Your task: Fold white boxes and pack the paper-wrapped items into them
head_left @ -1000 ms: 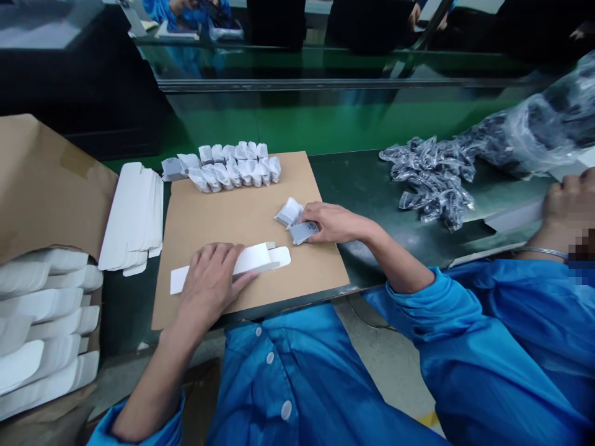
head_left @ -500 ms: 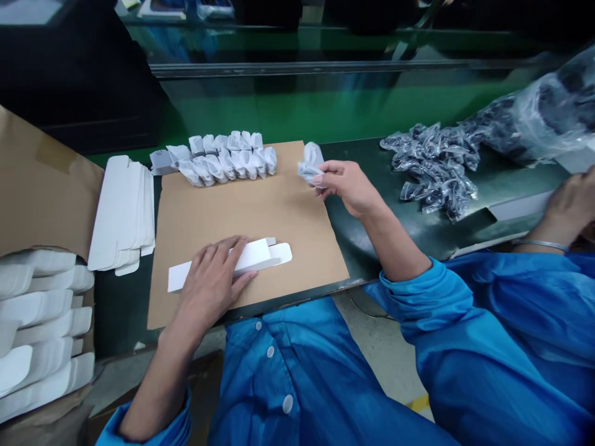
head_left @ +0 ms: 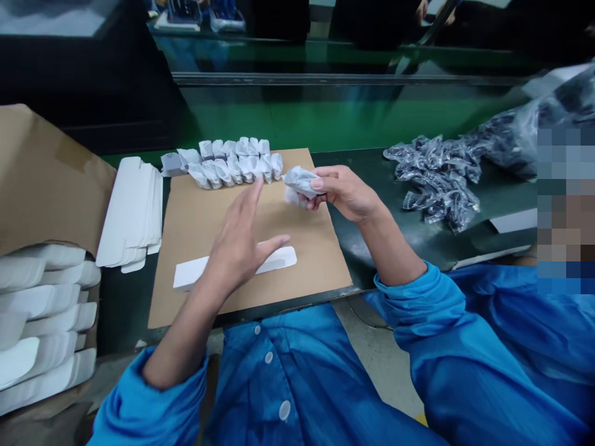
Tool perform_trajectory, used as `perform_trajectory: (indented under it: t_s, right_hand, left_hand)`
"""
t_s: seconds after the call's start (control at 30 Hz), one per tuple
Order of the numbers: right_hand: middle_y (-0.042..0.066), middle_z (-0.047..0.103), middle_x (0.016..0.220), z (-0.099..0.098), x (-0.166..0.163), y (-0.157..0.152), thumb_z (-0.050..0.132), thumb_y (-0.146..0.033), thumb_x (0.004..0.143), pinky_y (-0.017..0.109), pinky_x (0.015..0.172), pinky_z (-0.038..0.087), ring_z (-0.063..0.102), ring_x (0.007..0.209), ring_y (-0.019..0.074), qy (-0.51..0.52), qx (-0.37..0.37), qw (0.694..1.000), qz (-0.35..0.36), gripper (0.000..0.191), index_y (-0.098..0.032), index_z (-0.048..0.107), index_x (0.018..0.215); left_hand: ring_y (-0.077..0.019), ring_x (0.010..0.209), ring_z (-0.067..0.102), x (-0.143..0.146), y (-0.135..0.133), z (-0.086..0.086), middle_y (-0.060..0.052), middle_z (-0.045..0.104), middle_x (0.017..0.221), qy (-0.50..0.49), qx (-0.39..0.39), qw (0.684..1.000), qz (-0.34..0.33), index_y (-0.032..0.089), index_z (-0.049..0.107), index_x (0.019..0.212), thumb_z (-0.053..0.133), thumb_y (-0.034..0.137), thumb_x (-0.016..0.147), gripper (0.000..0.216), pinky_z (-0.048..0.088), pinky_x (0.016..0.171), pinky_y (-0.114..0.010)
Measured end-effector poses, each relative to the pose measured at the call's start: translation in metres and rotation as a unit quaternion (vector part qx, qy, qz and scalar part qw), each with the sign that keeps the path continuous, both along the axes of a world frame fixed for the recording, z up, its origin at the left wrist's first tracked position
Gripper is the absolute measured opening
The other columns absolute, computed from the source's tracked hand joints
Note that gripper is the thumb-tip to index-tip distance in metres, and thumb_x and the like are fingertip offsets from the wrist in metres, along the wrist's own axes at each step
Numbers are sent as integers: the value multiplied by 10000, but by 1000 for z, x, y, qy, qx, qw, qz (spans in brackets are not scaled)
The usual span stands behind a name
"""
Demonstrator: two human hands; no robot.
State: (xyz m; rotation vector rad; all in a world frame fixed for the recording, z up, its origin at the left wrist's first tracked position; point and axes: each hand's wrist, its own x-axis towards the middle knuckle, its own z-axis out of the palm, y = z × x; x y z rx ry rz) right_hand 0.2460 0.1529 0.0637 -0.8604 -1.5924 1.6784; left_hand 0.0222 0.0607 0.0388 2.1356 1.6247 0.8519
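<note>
In my right hand (head_left: 346, 191) is a small item in white wrapping (head_left: 301, 181), pinched between thumb and fingers above the cardboard sheet (head_left: 320, 260). My left hand (head_left: 237, 238) is raised over the sheet with fingers stretched and thumb spread, holding nothing. Under it lies a narrow white box (head_left: 190, 274), partly hidden by the hand and wrist, its end flap showing at the right. Two rows of similar wrapped items (head_left: 232, 170) sit along the sheet's far edge, and a grey box-shaped piece (head_left: 171, 164) is at their left end.
Flat white cartons (head_left: 127, 214) are stacked left of the sheet. A brown carton (head_left: 51, 179) holds more folded white cartons (head_left: 46, 297). On the right lie a heap of clear-bagged dark parts (head_left: 439, 176) and a large plastic bag (head_left: 511, 133). Another person's sleeve (head_left: 502, 291) is close by.
My left hand has let go of the white box and lifted toward the wrapped item. My right hand has brought that item slightly left and lower, tilting it sideways.
</note>
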Motion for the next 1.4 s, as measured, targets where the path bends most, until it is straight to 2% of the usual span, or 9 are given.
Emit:
perform_trajectory:
  t_s: [0.1, 0.2, 0.47, 0.67, 0.8, 0.93, 1.07, 1.27, 1.4]
  right_hand:
    - [74, 720, 813, 8, -2, -4, 697, -387, 791, 241, 594, 521, 626, 598, 120, 18, 3, 999, 33, 314, -95, 709, 906]
    - [73, 721, 810, 17, -3, -10, 692, -398, 799, 248, 599, 526, 641, 612, 131, 22, 14, 998, 52, 326, -94, 710, 915]
    - [59, 715, 759, 21, -1, -14, 683, -377, 783, 241, 550, 501, 616, 550, 118, 35, 23, 999, 3, 267, -115, 688, 838]
    - [40, 691, 809, 15, 14, -11, 606, -609, 801, 249, 540, 499, 617, 625, 132, 95, 62, 981, -158, 443, -182, 656, 908]
    - [44, 687, 971, -14, 24, -17, 684, -445, 805, 273, 647, 509, 627, 798, 158, -94, 177, 964, -177, 356, -185, 671, 1049]
    - [96, 691, 1081, -49, 35, -40, 684, -277, 821, 416, 863, 507, 615, 956, 246, -408, 304, 856, -95, 327, -156, 674, 1125]
    - [152, 650, 1199, -53, 38, -67, 596, -227, 893, 483, 962, 480, 578, 1104, 309, -499, 356, 790, -27, 361, -120, 613, 1237]
    - [109, 662, 1199, -41, 22, -91, 613, -203, 905, 369, 951, 506, 621, 1099, 229, -353, 337, 869, 83, 353, -169, 596, 1256]
    - [121, 667, 1158, -53, 3, -95, 594, -197, 922, 399, 929, 513, 625, 1083, 247, -346, 345, 867, 101, 297, -168, 621, 1216]
  left_hand:
    - [-325, 1361, 446, 18, 33, 6, -159, 435, 1515, -110, -57, 992, -30, 192, 301, 1499, 827, 465, 653, 1034, 421, 1066, -435]
    - [-246, 989, 646, 24, 42, 7, -63, 702, 1100, -151, -119, 980, -45, 188, 597, 1238, 761, 455, 718, 607, 499, 831, -336]
    - [-116, 585, 479, 7, 26, 6, 46, 537, 643, -157, -172, 972, -25, 175, 663, 829, 707, 471, 752, 309, 343, 555, -243]
    - [-194, 741, 602, -7, 34, -7, -12, 660, 792, -106, -154, 981, 48, 179, 703, 940, 673, 547, 779, 403, 443, 685, -297]
    - [-339, 1199, 559, -19, 29, -9, -156, 607, 1324, 74, -56, 990, 102, 170, 482, 1408, 602, 492, 864, 643, 432, 998, -463]
    - [-305, 1336, 466, -31, -10, -14, -111, 492, 1481, 170, -64, 981, -70, 236, 411, 1465, 586, 455, 893, 637, 365, 1110, -471]
    - [-307, 1316, 473, -30, -42, -23, -95, 467, 1484, 226, -117, 954, -157, 350, 398, 1476, 430, 292, 975, 506, 415, 1031, -502]
    - [-323, 1275, 463, -20, -46, -22, -73, 415, 1496, 224, -106, 952, -177, 430, 596, 1297, 364, 150, 953, 501, 428, 928, -510]
    - [-294, 1203, 491, -24, -51, -25, -83, 511, 1376, 187, -68, 962, -189, 364, 731, 1088, 404, 115, 927, 442, 417, 924, -475]
